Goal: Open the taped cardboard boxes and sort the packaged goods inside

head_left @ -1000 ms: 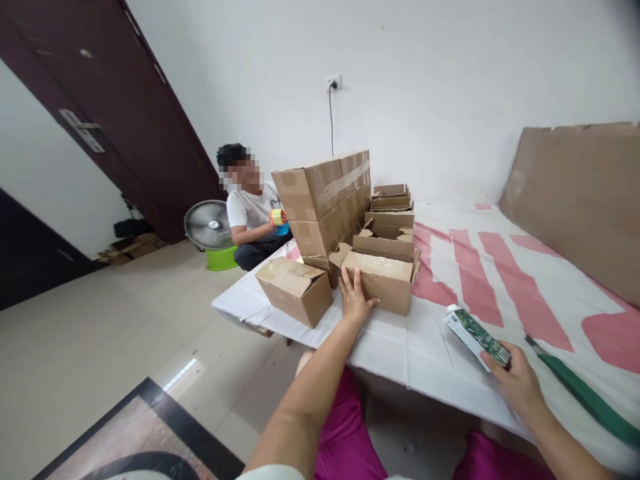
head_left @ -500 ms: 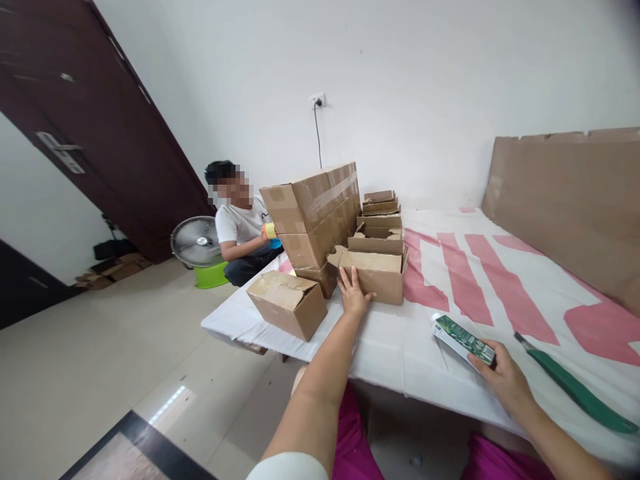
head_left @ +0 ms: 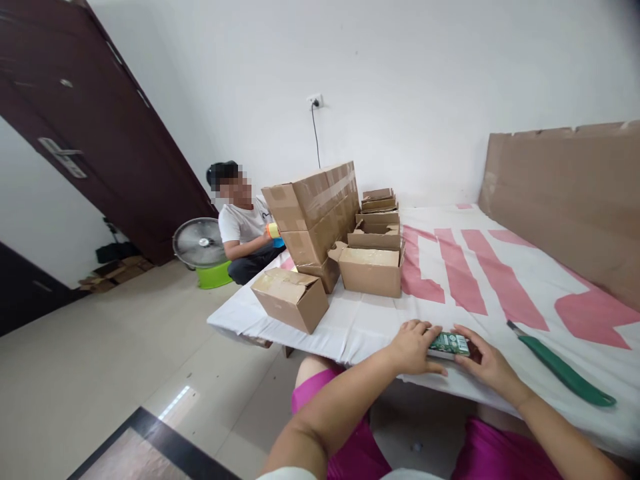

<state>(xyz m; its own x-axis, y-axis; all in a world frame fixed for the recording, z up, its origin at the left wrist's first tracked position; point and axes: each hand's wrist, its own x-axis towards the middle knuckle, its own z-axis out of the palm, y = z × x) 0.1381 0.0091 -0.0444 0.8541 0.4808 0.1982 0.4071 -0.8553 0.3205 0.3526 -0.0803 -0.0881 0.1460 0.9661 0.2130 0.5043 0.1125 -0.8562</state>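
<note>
A small green-and-white drink carton (head_left: pixel 450 344) lies sideways near the front edge of the table, barcode showing at its right end. My right hand (head_left: pixel 487 363) grips that end between thumb and fingers. Around the other end is my left hand (head_left: pixel 414 348), fingers on the far side and thumb on the near side, covering the cap end. Beyond the hands stands a brown cardboard box (head_left: pixel 373 272) with raised flaps. To its left a closed cardboard box (head_left: pixel 291 299) sits by the table edge.
A green-handled knife (head_left: pixel 565 373) lies right of my hands. Taped boxes (head_left: pixel 315 213) are stacked beyond, beside open boxes (head_left: pixel 377 227). A large cardboard sheet (head_left: pixel 565 193) leans at the right. Another person (head_left: pixel 245 227) crouches left of the table near a fan (head_left: pixel 200 243).
My left hand has left the flapped box and come back to the drink carton. My right hand has drawn the carton slightly left and nearer, turning it flatter.
</note>
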